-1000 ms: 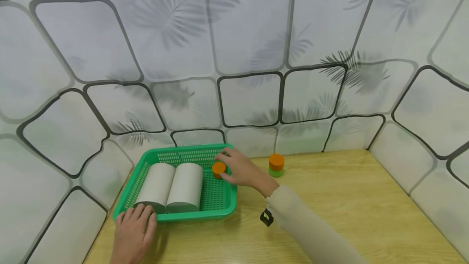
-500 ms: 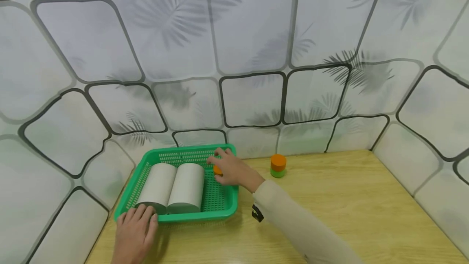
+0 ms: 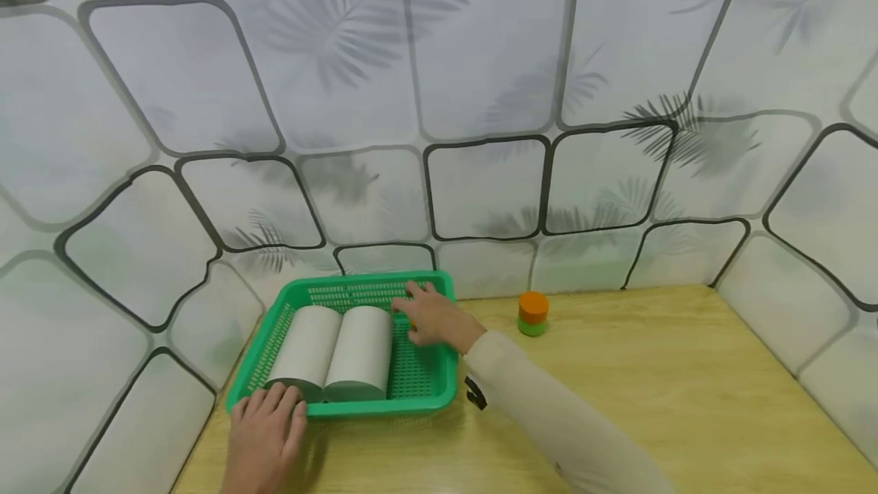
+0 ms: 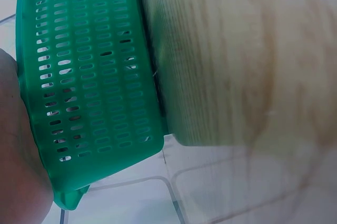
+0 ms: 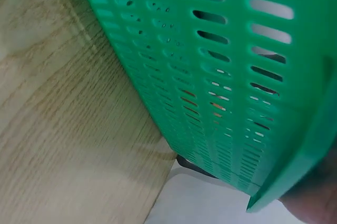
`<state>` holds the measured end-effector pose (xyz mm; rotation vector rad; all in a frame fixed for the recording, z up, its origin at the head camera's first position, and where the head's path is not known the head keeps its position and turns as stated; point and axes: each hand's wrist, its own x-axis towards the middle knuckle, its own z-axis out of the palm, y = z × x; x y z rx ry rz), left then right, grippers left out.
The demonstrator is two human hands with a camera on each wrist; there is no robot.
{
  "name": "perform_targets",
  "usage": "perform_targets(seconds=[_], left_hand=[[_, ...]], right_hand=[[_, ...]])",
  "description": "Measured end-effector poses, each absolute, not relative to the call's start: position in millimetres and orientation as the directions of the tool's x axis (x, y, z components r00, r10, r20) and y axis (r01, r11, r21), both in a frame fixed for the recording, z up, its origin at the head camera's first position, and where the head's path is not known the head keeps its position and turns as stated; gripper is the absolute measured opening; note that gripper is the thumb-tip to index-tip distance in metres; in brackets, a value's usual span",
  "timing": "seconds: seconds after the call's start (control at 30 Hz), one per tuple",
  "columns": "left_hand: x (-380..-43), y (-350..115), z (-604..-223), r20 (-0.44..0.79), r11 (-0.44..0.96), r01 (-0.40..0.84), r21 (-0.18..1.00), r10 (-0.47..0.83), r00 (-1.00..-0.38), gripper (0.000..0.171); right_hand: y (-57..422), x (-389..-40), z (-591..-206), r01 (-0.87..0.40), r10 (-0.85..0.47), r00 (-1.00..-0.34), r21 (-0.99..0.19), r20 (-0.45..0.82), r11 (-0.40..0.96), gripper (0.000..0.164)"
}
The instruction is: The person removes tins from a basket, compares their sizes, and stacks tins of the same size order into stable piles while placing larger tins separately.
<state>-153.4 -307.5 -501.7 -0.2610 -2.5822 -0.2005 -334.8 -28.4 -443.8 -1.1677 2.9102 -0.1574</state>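
A green slotted plastic basket (image 3: 428,405) stands on the table with two white paper rolls (image 3: 302,349) lying side by side in its left part. My left hand (image 3: 264,433) holds the near rim at the left corner, its fingers bent over the edge. In the right part of the basket, my right hand (image 3: 435,316) reaches down, fingers and thumb curved around a small round orange-topped container (image 3: 413,324). Most of that container is hidden under the hand. In the right wrist view, bits of orange show through the slots of the basket wall (image 5: 237,40).
A second round container, an orange top over a green base (image 3: 533,314), stands on the wooden table (image 3: 617,372) right of the basket. Patterned wall panels (image 3: 480,189) close in the table at the back and sides.
My right hand has shifted left and down over the orange-topped container, now covering nearly all of it. The left hand stays on the rim. The whole head view has shifted slightly.
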Motion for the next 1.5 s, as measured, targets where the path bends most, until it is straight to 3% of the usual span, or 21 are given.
perform_targets(seconds=[0.43,0.67,0.77,1.03,1.5], left_hand=[[-152,-301,-505,0.532,0.966,0.238,0.101,0.15,-0.833,0.01],[-153,-300,-502,0.541,0.962,0.249,0.108,0.153,-0.827,0.014],[-152,-300,-501,0.542,0.963,0.247,0.107,0.152,-0.827,0.014],[-152,-302,-503,0.532,0.967,0.232,0.105,0.143,-0.835,0.013],[-152,-305,-500,0.522,0.971,0.215,0.105,0.13,-0.843,0.012]], right_hand=[[-35,-345,-453,-0.667,-0.676,-0.734,-0.118,-0.069,0.736,0.041],[-38,-347,-452,-0.612,-0.627,-0.766,-0.136,-0.145,0.779,0.05],[-40,-347,-452,-0.616,-0.626,-0.762,-0.112,-0.166,0.78,0.044],[-41,-344,-451,-0.647,-0.652,-0.739,-0.09,-0.173,0.757,0.015],[-45,-348,-454,-0.674,-0.683,-0.722,-0.115,-0.108,0.73,0.022]])
